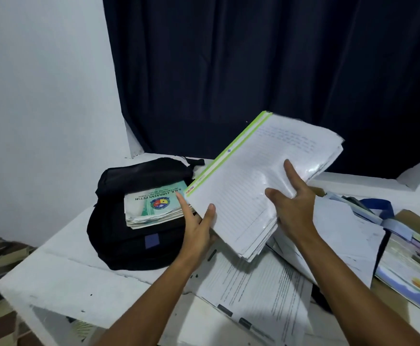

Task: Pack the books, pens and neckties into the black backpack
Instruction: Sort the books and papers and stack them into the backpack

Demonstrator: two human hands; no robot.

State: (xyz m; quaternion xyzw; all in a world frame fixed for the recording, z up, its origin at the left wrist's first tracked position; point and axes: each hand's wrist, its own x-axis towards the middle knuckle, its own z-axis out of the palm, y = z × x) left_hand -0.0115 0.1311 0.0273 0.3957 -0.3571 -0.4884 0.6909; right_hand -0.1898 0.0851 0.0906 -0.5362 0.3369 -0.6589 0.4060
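Black backpack [119, 236] lying flat at left of white table [61, 273], mouth open toward the wall. Green-crested school books [154, 206] already stacked in the opening. Left hand [197, 227] just right of them, thumb on top of the lined-paper stack [256, 186] and fingers beneath its near corner: a light pinch. Stack raised, tilted, green spine [228, 152] toward the bag. Right hand [292, 203] spread flat against the pages, fingers nearly straight, pressing rather than gripping. Printed sheets [261, 283] and a further pile of books [408, 258] at right. No pens or neckties seen.

Advice: square loose edges first, lead spine-first, lay flat over crested books, keep pages from fanning.
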